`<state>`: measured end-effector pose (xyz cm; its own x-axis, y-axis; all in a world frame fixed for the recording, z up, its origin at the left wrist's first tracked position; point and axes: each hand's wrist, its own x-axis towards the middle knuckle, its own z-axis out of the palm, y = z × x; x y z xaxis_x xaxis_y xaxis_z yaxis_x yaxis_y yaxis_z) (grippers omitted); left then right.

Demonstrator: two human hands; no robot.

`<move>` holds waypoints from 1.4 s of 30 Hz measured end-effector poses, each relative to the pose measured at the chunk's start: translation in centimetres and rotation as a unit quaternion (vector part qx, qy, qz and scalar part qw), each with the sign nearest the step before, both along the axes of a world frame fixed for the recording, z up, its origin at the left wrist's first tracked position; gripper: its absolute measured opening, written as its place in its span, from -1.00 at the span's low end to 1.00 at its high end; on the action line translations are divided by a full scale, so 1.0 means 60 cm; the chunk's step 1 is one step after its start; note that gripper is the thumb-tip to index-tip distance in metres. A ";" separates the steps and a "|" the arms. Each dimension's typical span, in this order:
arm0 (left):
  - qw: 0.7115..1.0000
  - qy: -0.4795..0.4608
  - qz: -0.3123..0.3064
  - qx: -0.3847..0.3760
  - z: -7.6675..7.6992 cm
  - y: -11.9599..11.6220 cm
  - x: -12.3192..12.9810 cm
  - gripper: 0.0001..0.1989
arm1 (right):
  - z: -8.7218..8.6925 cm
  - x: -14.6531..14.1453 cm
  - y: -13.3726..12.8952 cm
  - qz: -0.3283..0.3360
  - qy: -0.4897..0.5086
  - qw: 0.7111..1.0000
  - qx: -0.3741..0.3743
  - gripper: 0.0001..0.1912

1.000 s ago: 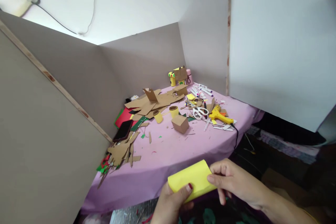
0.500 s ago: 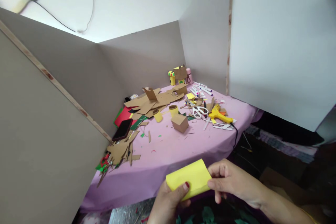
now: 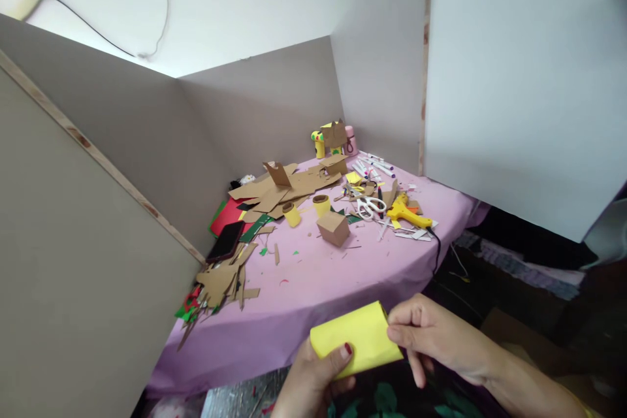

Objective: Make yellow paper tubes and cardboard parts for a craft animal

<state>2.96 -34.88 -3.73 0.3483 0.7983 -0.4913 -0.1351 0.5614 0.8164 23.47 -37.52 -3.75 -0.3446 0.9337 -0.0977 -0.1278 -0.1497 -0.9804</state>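
Observation:
A yellow paper-covered roll [image 3: 355, 338] lies across my left hand [image 3: 321, 372], whose thumb presses on its front near the lower edge. At the roll's right end is my right hand [image 3: 421, 333], with thumb and index finger pinched together at its edge. Whether a bit of the paper is between those fingertips is too small to tell. Both hands are in front of the table's near edge. Beyond them on the pink cloth stand a small cardboard box [image 3: 334, 229] and two short yellow rolls [image 3: 292, 214].
The pink-covered table [image 3: 294, 287] holds cardboard scraps [image 3: 220, 281], a dark phone [image 3: 225, 241], white scissors [image 3: 369, 206], a yellow glue gun [image 3: 409, 214] with its cord at the right edge, and markers [image 3: 375, 164]. Grey panels [image 3: 269, 91] surround the table's back and sides.
The yellow roll has turned slightly, and its open right end now shows a little. My right hand's lower fingers have stretched further down. The view has shifted slightly.

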 end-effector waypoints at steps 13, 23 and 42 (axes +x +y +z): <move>1.000 -0.007 0.010 -0.017 0.013 -0.009 0.003 -0.28 | -0.011 0.001 -0.002 0.009 0.060 0.998 -0.026 -0.55; 0.999 0.017 0.006 0.029 -0.008 -0.001 0.004 -0.38 | 0.000 0.000 -0.004 -0.032 -0.049 0.998 0.025 -0.61; 0.994 0.031 0.004 0.105 -0.024 0.011 0.010 -0.50 | -0.018 -0.005 0.009 -0.102 -0.112 0.988 0.034 -0.68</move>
<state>3.55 -34.23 -5.19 0.3161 0.8881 -0.3338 -0.0837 0.3765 0.9226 23.17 -37.01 -4.85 -0.1248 0.9886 -0.0839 0.0725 -0.0753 -0.9945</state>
